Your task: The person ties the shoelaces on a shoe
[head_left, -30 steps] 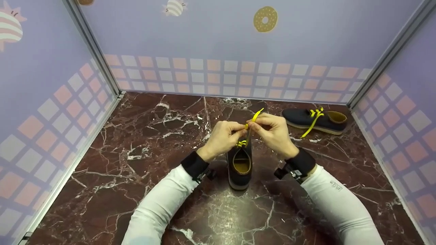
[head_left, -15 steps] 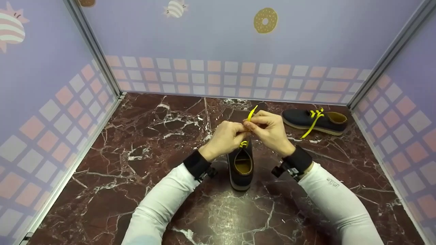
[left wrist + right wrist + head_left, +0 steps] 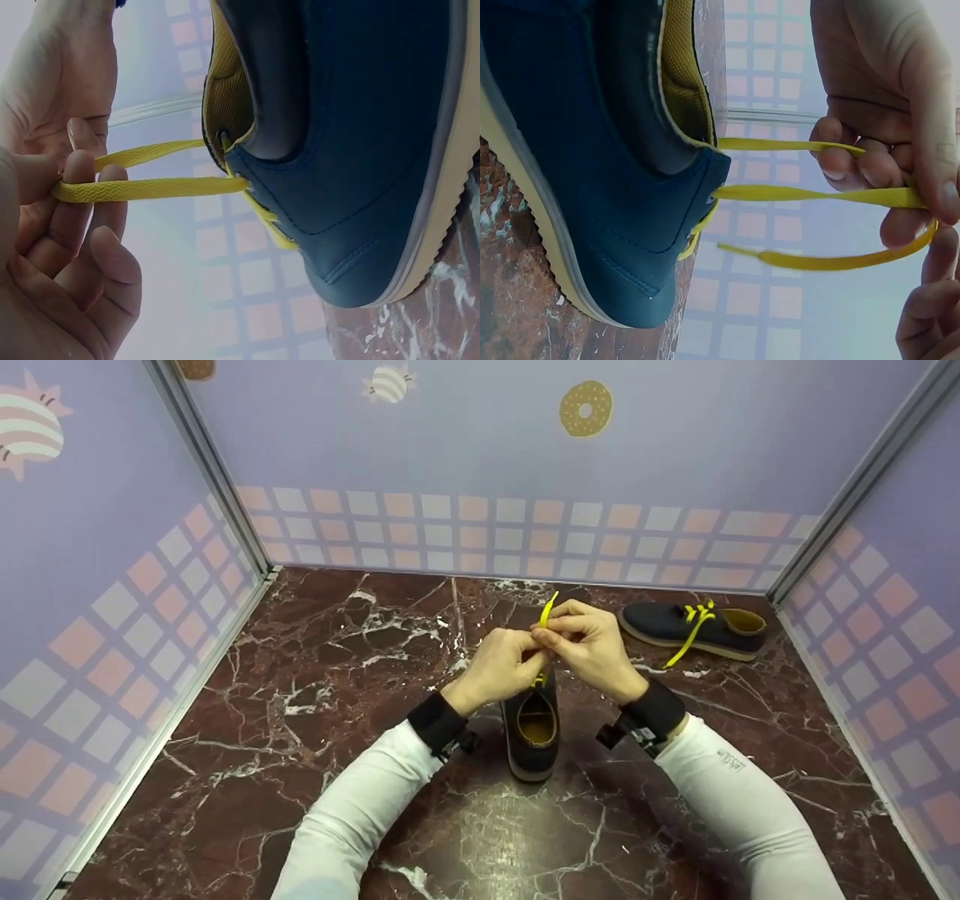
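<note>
A dark navy shoe (image 3: 532, 765) with a mustard lining stands on the floor, its heel towards me. My left hand (image 3: 495, 664) and right hand (image 3: 592, 649) meet over its front, fingertips together. Two strands of its yellow shoelace (image 3: 150, 190) run taut from the top eyelets up to my fingers. In the head view the lace's free end (image 3: 549, 607) sticks up from the pinch of my right thumb and fingers. My left fingers also pinch the lace, partly hidden behind the right. The right wrist view shows the free end (image 3: 832, 261) curving back towards the shoe.
A matching shoe (image 3: 675, 630) lies back right, yellow lace trailing over its side. Dark red marbled surface (image 3: 337, 780) spreads underneath. Purple patterned panels (image 3: 465, 442) close off the back and both sides. Each wrist wears a black band with a camera.
Both hands have drawn closer together, the right one shifting left. The lace's free end has moved left with it and stands more upright. The second shoe has stayed put.
</note>
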Demonstrator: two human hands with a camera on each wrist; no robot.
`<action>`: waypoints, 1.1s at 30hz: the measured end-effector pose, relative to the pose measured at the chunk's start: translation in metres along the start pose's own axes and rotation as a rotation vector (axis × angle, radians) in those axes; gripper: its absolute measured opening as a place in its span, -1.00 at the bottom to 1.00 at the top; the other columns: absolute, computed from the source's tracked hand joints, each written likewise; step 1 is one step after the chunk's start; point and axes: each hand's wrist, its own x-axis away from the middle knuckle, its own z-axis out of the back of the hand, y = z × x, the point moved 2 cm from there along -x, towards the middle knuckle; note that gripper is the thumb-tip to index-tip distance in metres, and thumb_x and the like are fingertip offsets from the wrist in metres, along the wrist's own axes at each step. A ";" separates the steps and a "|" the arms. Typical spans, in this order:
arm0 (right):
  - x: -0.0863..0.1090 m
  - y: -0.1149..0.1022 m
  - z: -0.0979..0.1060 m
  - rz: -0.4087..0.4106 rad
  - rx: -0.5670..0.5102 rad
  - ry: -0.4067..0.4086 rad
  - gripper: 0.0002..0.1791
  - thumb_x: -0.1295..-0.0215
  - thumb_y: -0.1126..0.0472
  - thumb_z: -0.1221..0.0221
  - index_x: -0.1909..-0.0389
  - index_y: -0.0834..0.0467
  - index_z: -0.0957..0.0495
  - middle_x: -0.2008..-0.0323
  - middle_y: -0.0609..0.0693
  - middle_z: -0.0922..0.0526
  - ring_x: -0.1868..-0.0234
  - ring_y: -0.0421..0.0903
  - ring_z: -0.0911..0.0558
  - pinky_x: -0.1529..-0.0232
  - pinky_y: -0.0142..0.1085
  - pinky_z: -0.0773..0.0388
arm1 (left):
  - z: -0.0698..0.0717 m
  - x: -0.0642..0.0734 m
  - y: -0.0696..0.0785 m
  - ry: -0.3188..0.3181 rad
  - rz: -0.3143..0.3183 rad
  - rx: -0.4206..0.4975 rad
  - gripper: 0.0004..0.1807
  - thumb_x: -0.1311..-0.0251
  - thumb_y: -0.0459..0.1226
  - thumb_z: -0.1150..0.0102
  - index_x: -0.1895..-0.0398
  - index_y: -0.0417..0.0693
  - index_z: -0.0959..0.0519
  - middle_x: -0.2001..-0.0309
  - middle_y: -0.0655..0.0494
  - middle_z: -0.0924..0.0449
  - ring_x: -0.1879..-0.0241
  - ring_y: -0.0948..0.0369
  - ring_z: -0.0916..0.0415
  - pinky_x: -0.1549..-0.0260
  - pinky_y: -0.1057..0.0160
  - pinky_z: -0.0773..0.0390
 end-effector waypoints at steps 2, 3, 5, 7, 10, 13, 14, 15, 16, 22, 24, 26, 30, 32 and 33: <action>0.000 0.001 0.001 -0.015 -0.004 -0.008 -0.90 -0.40 0.42 -0.48 0.15 0.24 -0.92 0.28 0.22 -0.80 0.38 -0.30 -0.61 0.36 -0.54 -0.51 | -0.001 -0.001 -0.002 0.002 0.014 0.011 -0.77 -0.48 -0.29 -0.30 0.35 -0.16 -0.82 0.54 -0.04 -0.70 0.54 0.25 -0.44 0.50 0.33 -0.33; 0.000 0.002 0.001 -0.025 -0.005 -0.015 -0.90 -0.41 0.42 -0.47 0.14 0.24 -0.92 0.28 0.22 -0.81 0.39 -0.30 -0.62 0.36 -0.54 -0.52 | -0.001 -0.001 -0.003 0.002 0.022 0.017 -0.76 -0.49 -0.28 -0.29 0.36 -0.17 -0.81 0.53 -0.03 -0.70 0.53 0.26 -0.44 0.48 0.34 -0.34; 0.001 0.003 0.002 -0.054 -0.011 -0.034 -0.89 -0.46 0.40 -0.44 0.11 0.26 -0.91 0.28 0.20 -0.81 0.39 -0.31 -0.63 0.35 -0.54 -0.55 | -0.002 -0.001 -0.004 0.002 0.041 0.029 -0.73 -0.50 -0.28 -0.27 0.40 -0.17 -0.78 0.53 -0.02 -0.69 0.51 0.26 -0.44 0.45 0.34 -0.34; 0.001 0.004 0.004 -0.093 -0.021 -0.054 -0.87 -0.50 0.38 -0.41 0.06 0.28 -0.89 0.26 0.20 -0.81 0.40 -0.31 -0.65 0.35 -0.54 -0.56 | -0.002 -0.001 -0.005 0.000 0.061 0.052 -0.70 -0.52 -0.27 -0.26 0.44 -0.17 -0.75 0.55 0.03 -0.64 0.51 0.27 -0.43 0.43 0.34 -0.33; 0.002 0.007 0.006 -0.165 -0.047 -0.096 -0.81 -0.57 0.38 -0.34 -0.05 0.31 -0.86 0.21 0.23 -0.82 0.38 -0.29 -0.69 0.32 -0.51 -0.63 | -0.002 -0.001 -0.007 -0.005 0.087 0.090 -0.63 -0.54 -0.26 -0.24 0.52 -0.19 -0.67 0.59 0.15 -0.49 0.53 0.28 -0.36 0.44 0.35 -0.27; 0.004 0.011 0.009 -0.227 -0.050 -0.144 -0.74 -0.59 0.41 -0.24 -0.12 0.31 -0.84 0.13 0.28 -0.85 0.33 -0.29 -0.72 0.27 -0.48 -0.68 | -0.002 0.000 -0.008 -0.012 0.113 0.119 -0.57 -0.57 -0.24 -0.23 0.56 -0.19 -0.57 0.58 0.25 -0.35 0.54 0.30 -0.29 0.45 0.37 -0.23; 0.005 0.013 0.010 -0.246 -0.050 -0.161 -0.72 -0.58 0.43 -0.21 -0.13 0.32 -0.83 0.12 0.29 -0.85 0.32 -0.30 -0.71 0.26 -0.47 -0.69 | -0.002 0.001 -0.009 -0.013 0.123 0.127 -0.57 -0.58 -0.24 -0.23 0.57 -0.18 -0.55 0.57 0.27 -0.34 0.54 0.31 -0.28 0.45 0.38 -0.22; 0.006 0.015 0.011 -0.263 -0.047 -0.176 -0.70 -0.56 0.45 -0.19 -0.13 0.31 -0.83 0.12 0.30 -0.85 0.31 -0.30 -0.70 0.26 -0.47 -0.68 | -0.001 0.001 -0.009 -0.014 0.133 0.136 -0.55 -0.59 -0.23 -0.23 0.57 -0.20 -0.53 0.57 0.27 -0.34 0.54 0.32 -0.28 0.45 0.38 -0.23; 0.008 0.016 0.011 -0.274 -0.035 -0.190 -0.67 -0.53 0.47 -0.17 -0.13 0.31 -0.83 0.11 0.31 -0.85 0.31 -0.31 -0.70 0.26 -0.47 -0.68 | -0.001 0.001 -0.009 -0.013 0.143 0.147 -0.56 -0.59 -0.23 -0.24 0.56 -0.21 -0.56 0.57 0.26 -0.38 0.53 0.33 -0.29 0.45 0.38 -0.24; 0.014 0.022 0.014 -0.308 0.020 -0.221 -0.63 -0.38 0.53 -0.20 -0.07 0.29 -0.85 0.12 0.27 -0.88 0.33 -0.34 -0.77 0.30 -0.49 -0.70 | -0.001 0.003 -0.013 -0.012 0.171 0.186 -0.62 -0.61 -0.21 -0.25 0.40 -0.25 -0.76 0.51 0.00 -0.69 0.51 0.37 -0.38 0.42 0.41 -0.31; 0.015 0.023 0.014 -0.303 0.039 -0.219 -0.69 -0.39 0.52 -0.27 -0.04 0.29 -0.86 0.13 0.26 -0.89 0.35 -0.32 -0.79 0.32 -0.51 -0.69 | -0.001 0.003 -0.014 -0.014 0.178 0.189 -0.63 -0.61 -0.21 -0.24 0.39 -0.24 -0.76 0.49 -0.05 -0.72 0.52 0.37 -0.39 0.43 0.42 -0.31; 0.016 0.024 0.015 -0.299 0.049 -0.216 -0.75 -0.40 0.49 -0.34 -0.01 0.29 -0.86 0.15 0.26 -0.90 0.38 -0.28 -0.79 0.34 -0.52 -0.68 | -0.001 0.003 -0.014 -0.015 0.187 0.189 -0.62 -0.61 -0.21 -0.24 0.42 -0.22 -0.75 0.50 -0.04 -0.72 0.52 0.36 -0.39 0.44 0.42 -0.31; 0.017 0.026 0.014 -0.285 0.070 -0.223 -0.84 -0.43 0.43 -0.42 0.04 0.29 -0.87 0.19 0.26 -0.90 0.41 -0.18 -0.76 0.37 -0.55 -0.64 | 0.000 0.003 -0.015 -0.017 0.199 0.206 -0.60 -0.62 -0.22 -0.23 0.47 -0.19 -0.71 0.50 -0.03 -0.71 0.52 0.32 -0.41 0.45 0.42 -0.33; 0.018 0.027 0.013 -0.276 0.083 -0.229 -0.86 -0.43 0.41 -0.44 0.06 0.30 -0.87 0.21 0.26 -0.90 0.42 -0.19 -0.74 0.37 -0.56 -0.61 | -0.001 0.003 -0.016 -0.018 0.200 0.210 -0.60 -0.63 -0.21 -0.22 0.47 -0.18 -0.71 0.50 -0.04 -0.72 0.52 0.33 -0.41 0.45 0.42 -0.33; 0.019 0.027 0.013 -0.273 0.087 -0.231 -0.86 -0.42 0.41 -0.44 0.07 0.30 -0.87 0.22 0.26 -0.89 0.43 -0.19 -0.73 0.38 -0.57 -0.60 | -0.001 0.003 -0.016 -0.019 0.200 0.211 -0.59 -0.63 -0.21 -0.22 0.47 -0.18 -0.72 0.49 -0.04 -0.73 0.51 0.34 -0.41 0.45 0.42 -0.34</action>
